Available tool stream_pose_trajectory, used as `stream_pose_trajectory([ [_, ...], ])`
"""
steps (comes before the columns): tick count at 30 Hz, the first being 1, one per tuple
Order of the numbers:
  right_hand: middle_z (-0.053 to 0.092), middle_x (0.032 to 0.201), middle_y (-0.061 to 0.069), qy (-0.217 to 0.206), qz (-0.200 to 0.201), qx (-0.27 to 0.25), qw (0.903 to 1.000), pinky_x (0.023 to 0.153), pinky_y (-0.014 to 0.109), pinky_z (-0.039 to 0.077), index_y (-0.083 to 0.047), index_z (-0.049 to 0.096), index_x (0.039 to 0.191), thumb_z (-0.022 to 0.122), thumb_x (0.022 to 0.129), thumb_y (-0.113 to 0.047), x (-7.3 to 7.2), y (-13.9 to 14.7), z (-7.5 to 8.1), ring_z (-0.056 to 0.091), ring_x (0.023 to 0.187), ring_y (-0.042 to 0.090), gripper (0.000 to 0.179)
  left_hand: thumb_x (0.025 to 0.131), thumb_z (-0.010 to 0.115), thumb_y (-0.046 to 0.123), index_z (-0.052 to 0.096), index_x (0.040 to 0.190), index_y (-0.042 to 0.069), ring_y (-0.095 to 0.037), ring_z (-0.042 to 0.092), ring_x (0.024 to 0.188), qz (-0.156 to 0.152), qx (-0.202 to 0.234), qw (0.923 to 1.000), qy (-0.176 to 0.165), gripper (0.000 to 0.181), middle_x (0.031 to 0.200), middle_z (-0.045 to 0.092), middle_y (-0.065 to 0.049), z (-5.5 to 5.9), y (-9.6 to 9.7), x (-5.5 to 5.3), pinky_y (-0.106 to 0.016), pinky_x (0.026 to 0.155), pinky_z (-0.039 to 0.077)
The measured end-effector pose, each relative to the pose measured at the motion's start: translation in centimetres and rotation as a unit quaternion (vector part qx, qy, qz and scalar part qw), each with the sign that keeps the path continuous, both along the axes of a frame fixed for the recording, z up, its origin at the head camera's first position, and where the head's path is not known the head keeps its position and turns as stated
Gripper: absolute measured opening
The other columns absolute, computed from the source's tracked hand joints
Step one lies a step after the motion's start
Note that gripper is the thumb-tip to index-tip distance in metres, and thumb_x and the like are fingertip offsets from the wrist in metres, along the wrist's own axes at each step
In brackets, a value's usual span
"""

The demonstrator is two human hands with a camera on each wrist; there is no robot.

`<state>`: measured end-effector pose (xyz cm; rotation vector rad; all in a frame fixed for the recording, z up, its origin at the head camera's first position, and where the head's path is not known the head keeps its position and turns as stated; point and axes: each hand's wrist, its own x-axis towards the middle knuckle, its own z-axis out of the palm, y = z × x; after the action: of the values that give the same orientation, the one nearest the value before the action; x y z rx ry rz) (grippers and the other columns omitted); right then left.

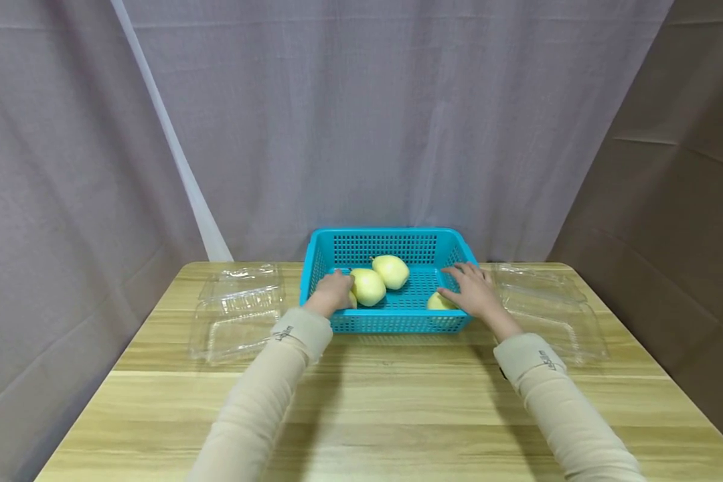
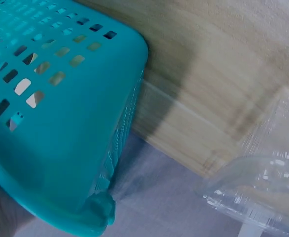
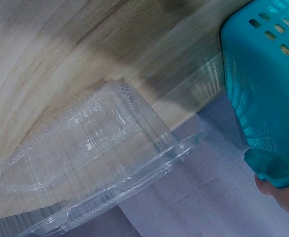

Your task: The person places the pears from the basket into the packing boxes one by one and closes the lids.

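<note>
1. Your R hand (image 1: 473, 292) is hanging over the basket's (image 1: 397, 313) right wall, nr the front-right corner; its fingers are standing apart, not clamped on anything.
2. R fruit (image 1: 438, 302) is sitting in that corner, just left of & partly under your R hand. Contact & long axis: can't tell, too much hidden.
3. Your L hand (image 1: 332, 292) is lying over the front-left corner; fingertips are hidden, so can't tell if apart, together or clamped. L fruit (image 1: 353, 300) is showing as a sliver just right of it.
4. Mid fruit (image 1: 369, 288) & rear fruit (image 1: 391, 272) are lying between both hands, nearer L. Rear fruit's stem is pointing twd the far-left corner; its long axis is running roughly L–R, angled.
5. Key, I'd judge: each hand is sitting outboard of its own corner fruit, so inward is the short way.
</note>
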<state>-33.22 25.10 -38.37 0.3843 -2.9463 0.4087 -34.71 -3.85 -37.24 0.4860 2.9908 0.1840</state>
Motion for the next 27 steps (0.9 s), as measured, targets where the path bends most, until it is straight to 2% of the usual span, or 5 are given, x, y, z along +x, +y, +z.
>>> stream_pose_trajectory([
  [7,0.034,0.145,0.027,0.005,-0.004,-0.005,1.0000,0.109,0.066,0.015,-0.007,0.046,0.137,0.054,0.093,-0.038,0.10,0.03,0.03,0.020,0.137,0.048,0.055,0.078,0.077,0.033,0.057,0.120,0.011,-0.036,0.055,0.111,0.026,0.014,0.9996,-0.003,0.052,0.129,0.051,-0.019,-0.46,0.52,-0.24,-0.048,0.088,0.051],
  [11,0.034,0.145,0.027,0.003,-0.007,-0.006,1.0000,0.109,0.066,0.014,-0.007,0.045,0.138,0.054,0.094,-0.040,0.09,0.10,0.07,0.020,0.138,0.048,0.056,0.079,0.076,0.031,0.057,0.121,0.011,-0.036,0.054,0.111,0.033,0.021,0.9992,-0.002,0.051,0.129,0.050,-0.018,-0.63,0.65,-0.34,-0.049,0.089,0.050],
  [16,0.034,0.144,0.028,0.004,-0.011,-0.003,0.9999,0.110,0.066,0.013,-0.006,0.045,0.138,0.054,0.094,-0.040,0.05,0.26,0.10,0.020,0.137,0.049,0.056,0.084,0.071,0.029,0.058,0.124,0.012,-0.037,0.051,0.116,0.025,0.030,0.9987,-0.032,0.046,0.130,0.050,-0.018,-0.79,0.68,-0.51,-0.050,0.094,0.047],
  [20,0.034,0.144,0.028,0.002,-0.006,-0.003,1.0000,0.110,0.066,0.014,-0.006,0.044,0.138,0.053,0.093,-0.042,-0.05,0.21,-0.03,0.020,0.137,0.049,0.058,0.087,0.067,0.031,0.057,0.130,0.015,-0.034,0.049,0.120,0.020,0.019,0.9980,-0.057,0.046,0.134,0.049,-0.016,-0.93,0.53,-0.56,-0.048,0.098,0.045],
  [27,0.035,0.144,0.028,-0.001,-0.005,-0.010,0.9999,0.109,0.066,0.014,-0.007,0.045,0.138,0.052,0.094,-0.043,-0.02,0.07,-0.04,0.020,0.137,0.049,0.058,0.090,0.058,0.013,0.058,0.127,0.015,-0.023,0.051,0.106,-0.001,0.009,0.9988,-0.049,0.037,0.123,0.057,-0.011,-0.94,0.40,-0.53,-0.040,0.086,0.047],
])
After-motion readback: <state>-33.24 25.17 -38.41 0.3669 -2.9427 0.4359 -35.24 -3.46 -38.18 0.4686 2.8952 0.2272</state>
